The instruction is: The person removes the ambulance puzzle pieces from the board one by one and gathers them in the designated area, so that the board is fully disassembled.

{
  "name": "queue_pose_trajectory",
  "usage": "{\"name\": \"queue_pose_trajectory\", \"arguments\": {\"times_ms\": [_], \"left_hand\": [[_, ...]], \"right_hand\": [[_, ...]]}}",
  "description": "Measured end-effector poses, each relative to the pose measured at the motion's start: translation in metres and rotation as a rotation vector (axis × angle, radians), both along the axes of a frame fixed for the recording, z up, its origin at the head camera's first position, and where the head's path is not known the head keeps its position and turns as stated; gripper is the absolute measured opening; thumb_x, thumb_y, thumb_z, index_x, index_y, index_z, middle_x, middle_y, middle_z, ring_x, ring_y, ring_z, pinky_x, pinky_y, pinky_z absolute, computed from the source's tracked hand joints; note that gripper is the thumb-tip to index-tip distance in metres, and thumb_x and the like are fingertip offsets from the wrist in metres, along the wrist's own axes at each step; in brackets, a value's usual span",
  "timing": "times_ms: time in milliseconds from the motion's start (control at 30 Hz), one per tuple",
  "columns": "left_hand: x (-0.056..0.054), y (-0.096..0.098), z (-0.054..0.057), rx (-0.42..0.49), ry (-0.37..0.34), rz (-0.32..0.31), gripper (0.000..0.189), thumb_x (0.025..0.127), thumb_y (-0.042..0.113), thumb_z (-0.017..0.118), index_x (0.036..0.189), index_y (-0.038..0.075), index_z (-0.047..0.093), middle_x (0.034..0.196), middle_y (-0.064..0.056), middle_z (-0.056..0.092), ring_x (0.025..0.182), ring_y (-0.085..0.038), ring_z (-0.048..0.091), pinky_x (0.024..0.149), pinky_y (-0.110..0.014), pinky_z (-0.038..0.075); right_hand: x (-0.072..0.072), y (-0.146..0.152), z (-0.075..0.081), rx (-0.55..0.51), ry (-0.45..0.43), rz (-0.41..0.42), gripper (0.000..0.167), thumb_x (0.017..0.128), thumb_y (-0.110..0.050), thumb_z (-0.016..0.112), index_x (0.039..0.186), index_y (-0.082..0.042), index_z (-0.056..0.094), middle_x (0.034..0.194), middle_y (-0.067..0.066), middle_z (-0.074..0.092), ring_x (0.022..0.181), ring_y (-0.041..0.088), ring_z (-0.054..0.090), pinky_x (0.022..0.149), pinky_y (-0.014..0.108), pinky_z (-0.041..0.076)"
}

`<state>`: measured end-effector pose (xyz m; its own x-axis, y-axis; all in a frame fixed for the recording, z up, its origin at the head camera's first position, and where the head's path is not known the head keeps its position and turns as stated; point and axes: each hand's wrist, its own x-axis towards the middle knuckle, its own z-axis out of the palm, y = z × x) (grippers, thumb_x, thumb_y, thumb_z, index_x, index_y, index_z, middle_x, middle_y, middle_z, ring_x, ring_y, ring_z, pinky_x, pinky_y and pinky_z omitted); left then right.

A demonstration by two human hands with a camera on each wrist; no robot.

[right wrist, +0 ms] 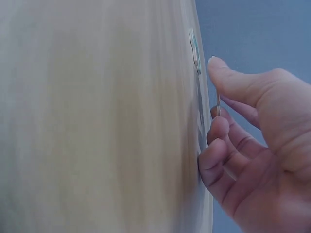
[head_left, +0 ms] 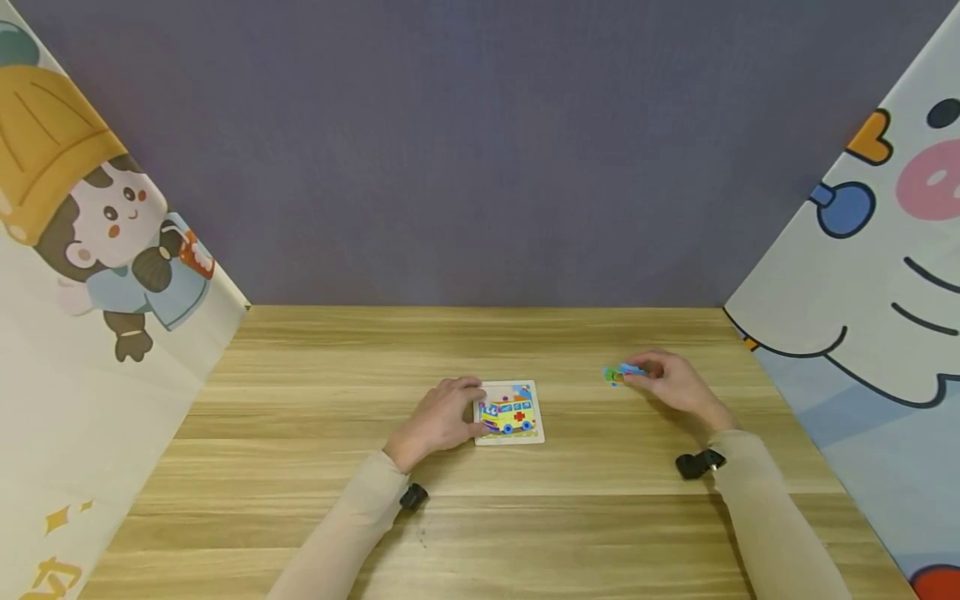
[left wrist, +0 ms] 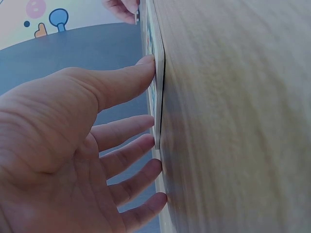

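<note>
A square jigsaw puzzle board (head_left: 517,417) with a pale rim lies flat on the table, showing a yellow ambulance with a red cross. Its upper left area looks pale and bare. My left hand (head_left: 438,417) rests at the board's left side, thumb on its face and fingers spread along the edge, as the left wrist view shows. Over to the right, my right hand (head_left: 675,383) pinches a thin blue puzzle piece (head_left: 632,368) between thumb and fingers, just above the table. Beside it lies a loose green and blue puzzle piece (head_left: 611,375), partly overlapped in the head view.
The wood-grained table (head_left: 315,467) runs back to a dark grey-blue wall (head_left: 480,167). Printed cartoon panels stand on the left (head_left: 112,400) and right (head_left: 840,292) sides. Black wrist cameras sit below the left hand (head_left: 414,497) and right hand (head_left: 699,463).
</note>
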<state>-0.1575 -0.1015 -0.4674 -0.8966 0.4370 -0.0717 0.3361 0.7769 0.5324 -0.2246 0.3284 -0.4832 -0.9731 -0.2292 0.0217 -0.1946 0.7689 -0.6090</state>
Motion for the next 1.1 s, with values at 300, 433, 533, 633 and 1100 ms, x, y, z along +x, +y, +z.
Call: {"name": "queue_pose_trajectory", "arguments": {"times_ms": [300,433,533,633,1100], "left_hand": [[0.001,0.0,0.0,0.003,-0.006,0.001,0.061,0.095,0.036,0.082,0.145,0.006,0.064,0.164,-0.011,0.05,0.152,-0.04,0.043,0.125,-0.063,0.036],[0.001,0.0,0.001,0.003,-0.001,0.0,0.061,0.095,0.036,0.082,0.145,0.005,0.064,0.163,-0.012,0.05,0.152,-0.04,0.044,0.124,-0.062,0.037],[0.001,0.0,0.001,0.003,0.001,0.0,0.061,0.095,0.036,0.082,0.145,0.005,0.065,0.163,-0.012,0.051,0.152,-0.041,0.044,0.124,-0.062,0.037],[0.001,0.0,0.001,0.001,0.0,0.0,0.061,0.095,0.036,0.082,0.145,0.005,0.065,0.163,-0.012,0.05,0.152,-0.041,0.044,0.125,-0.062,0.037],[0.002,-0.001,0.001,0.011,-0.002,-0.001,0.06,0.095,0.035,0.082,0.145,0.005,0.065,0.163,-0.012,0.051,0.152,-0.041,0.043,0.124,-0.062,0.037]], "right_hand": [[-0.001,0.01,-0.003,0.016,-0.03,0.001,0.044,0.101,-0.032,0.077,0.134,-0.003,0.072,0.135,0.025,0.067,0.092,0.022,0.059,0.076,0.032,0.049],[-0.001,0.01,-0.002,0.023,-0.036,0.001,0.044,0.101,-0.03,0.076,0.135,-0.002,0.071,0.137,0.027,0.066,0.093,0.022,0.061,0.077,0.033,0.05],[-0.002,0.01,-0.002,0.028,-0.043,0.002,0.044,0.101,-0.029,0.076,0.135,-0.002,0.071,0.139,0.027,0.064,0.095,0.023,0.061,0.079,0.034,0.05],[-0.002,0.01,-0.001,0.031,-0.061,0.0,0.046,0.101,-0.031,0.076,0.136,-0.002,0.07,0.141,0.028,0.063,0.097,0.024,0.06,0.079,0.034,0.05],[-0.004,0.012,-0.003,0.013,-0.109,-0.004,0.051,0.102,-0.035,0.074,0.14,-0.002,0.067,0.137,0.025,0.065,0.101,0.024,0.058,0.084,0.034,0.049]]}}
